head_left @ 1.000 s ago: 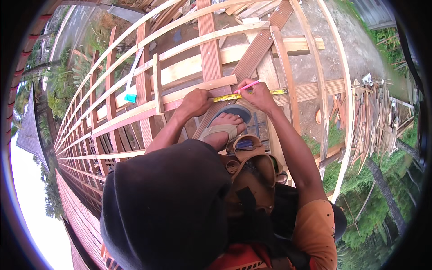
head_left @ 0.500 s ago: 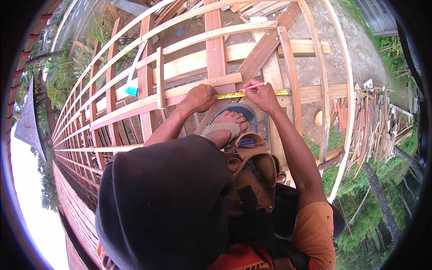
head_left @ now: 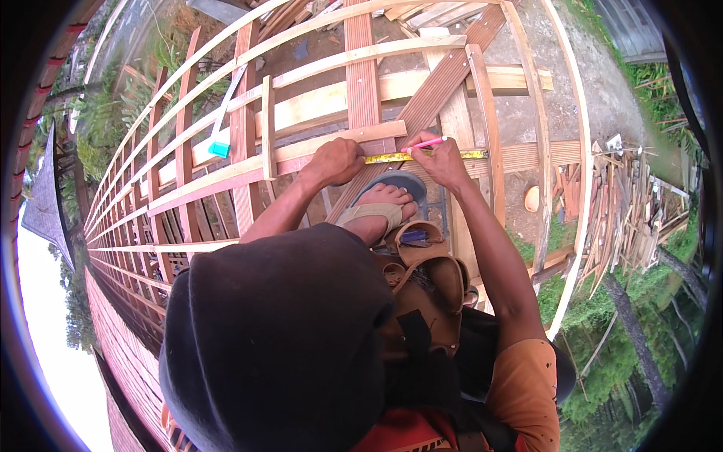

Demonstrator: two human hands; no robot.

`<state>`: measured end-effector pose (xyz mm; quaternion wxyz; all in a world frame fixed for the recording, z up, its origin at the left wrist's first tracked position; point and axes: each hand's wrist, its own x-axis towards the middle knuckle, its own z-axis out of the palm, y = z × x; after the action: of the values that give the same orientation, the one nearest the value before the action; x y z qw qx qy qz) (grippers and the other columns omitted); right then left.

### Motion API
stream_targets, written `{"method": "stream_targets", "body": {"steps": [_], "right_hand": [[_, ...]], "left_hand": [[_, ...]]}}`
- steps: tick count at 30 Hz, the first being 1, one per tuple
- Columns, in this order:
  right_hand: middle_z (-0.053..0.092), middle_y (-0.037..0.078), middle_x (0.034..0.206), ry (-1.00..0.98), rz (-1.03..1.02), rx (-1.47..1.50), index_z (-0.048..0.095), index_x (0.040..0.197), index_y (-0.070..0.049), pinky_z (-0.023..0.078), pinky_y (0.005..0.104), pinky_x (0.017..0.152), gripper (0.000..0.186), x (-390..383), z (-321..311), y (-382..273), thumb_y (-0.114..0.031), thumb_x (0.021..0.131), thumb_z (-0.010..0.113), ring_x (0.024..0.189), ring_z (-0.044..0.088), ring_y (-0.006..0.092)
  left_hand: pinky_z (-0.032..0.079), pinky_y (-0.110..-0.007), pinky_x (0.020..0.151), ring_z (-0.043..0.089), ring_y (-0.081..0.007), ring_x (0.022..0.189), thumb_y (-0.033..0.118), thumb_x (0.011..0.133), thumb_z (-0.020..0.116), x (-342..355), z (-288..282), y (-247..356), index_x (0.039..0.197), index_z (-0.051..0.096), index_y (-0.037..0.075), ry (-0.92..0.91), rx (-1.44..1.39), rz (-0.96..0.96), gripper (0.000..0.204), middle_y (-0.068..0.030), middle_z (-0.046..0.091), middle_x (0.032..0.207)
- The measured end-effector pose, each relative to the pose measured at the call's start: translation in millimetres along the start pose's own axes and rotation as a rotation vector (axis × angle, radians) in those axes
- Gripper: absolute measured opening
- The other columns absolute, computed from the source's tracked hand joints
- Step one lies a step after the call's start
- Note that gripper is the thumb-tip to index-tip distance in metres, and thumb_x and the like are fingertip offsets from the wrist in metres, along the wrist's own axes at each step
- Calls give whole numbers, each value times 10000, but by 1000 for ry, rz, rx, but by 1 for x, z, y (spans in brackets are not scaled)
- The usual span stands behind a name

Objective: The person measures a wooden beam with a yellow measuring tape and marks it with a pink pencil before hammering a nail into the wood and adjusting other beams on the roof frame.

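Note:
My left hand, fingers curled, rests by the end of a wooden batten and grips a tape measure whose case is hidden in the fist. Its yellow blade runs rightward from the fist, beneath my right hand, to an upright batten. In my right hand, closed in a writing grip, is a slim pink pen. The pen slants with its pale end up to the right; its tip is close to the blade and too small to make out. My sandalled foot stands just below the tape.
A lattice of battens and rafters spreads left, with gaps down to the ground. A hammer with a turquoise head lies across it. A brown tool pouch hangs at my waist. Scrap wood is piled below at right.

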<state>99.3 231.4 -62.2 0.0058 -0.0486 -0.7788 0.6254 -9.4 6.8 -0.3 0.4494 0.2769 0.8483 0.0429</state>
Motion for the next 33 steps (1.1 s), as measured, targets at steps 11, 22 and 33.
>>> {"method": "stream_targets", "body": {"steps": [11,22,33], "right_hand": [[683,52,739,-78,197,-108,710,920,-53,398,287,523,143,1,0,-14,-173,863,656,560,487,79],[695,53,725,-10,96,-58,705,901,-41,397,281,520,144,-1,3,-3,-172,867,658,556,485,69],[685,75,801,86,172,111,669,914,-41,493,307,717,173,4,-10,-8,-209,873,673,767,641,148]], "left_hand": [[531,-514,726,671,-410,772,294,903,526,3,4,-3,1000,730,78,19,43,94,312,-222,688,819],[535,-507,738,675,-405,792,305,900,526,2,6,-1,1018,729,80,31,38,118,325,-226,692,839],[544,-475,746,698,-343,830,362,888,559,-9,-15,1,1039,724,68,24,-86,104,370,-235,697,876]]}}
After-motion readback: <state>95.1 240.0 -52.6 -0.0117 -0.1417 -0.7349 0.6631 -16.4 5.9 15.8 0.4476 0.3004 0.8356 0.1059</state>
